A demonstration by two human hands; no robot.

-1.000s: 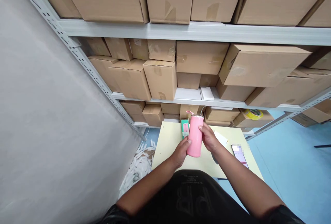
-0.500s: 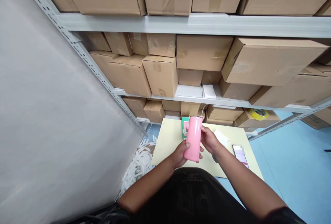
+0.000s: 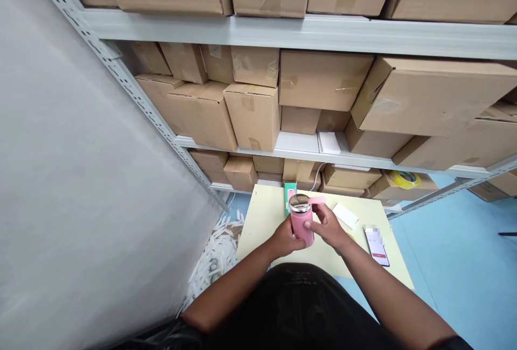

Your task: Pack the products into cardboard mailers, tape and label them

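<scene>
A pink tumbler [image 3: 301,227] with a shiny silver lid [image 3: 299,203] is held over the table, its top tilted toward me. A pink strap [image 3: 317,200] sticks out to the right from the lid. My left hand [image 3: 286,239] wraps round the tumbler's left side, thumb across its lower front. On the right side, my right hand [image 3: 326,224] grips the body with the thumb on the front, its fingers partly hidden behind. Just behind the tumbler stands a green box [image 3: 290,190] with a pink picture, partly covered by the tumbler.
The pale yellow table [image 3: 262,215] carries a white card or packet [image 3: 346,216] and a smartphone [image 3: 376,246] at right. Shelves [image 3: 283,31] of cardboard boxes rise behind, with a tape roll [image 3: 405,179] on one. White paper strips [image 3: 214,258] lie on the floor by the wall.
The tumbler has tipped its top toward me, so the silver lid and pink strap now show. Both hands stay on it. My view has shifted slightly.
</scene>
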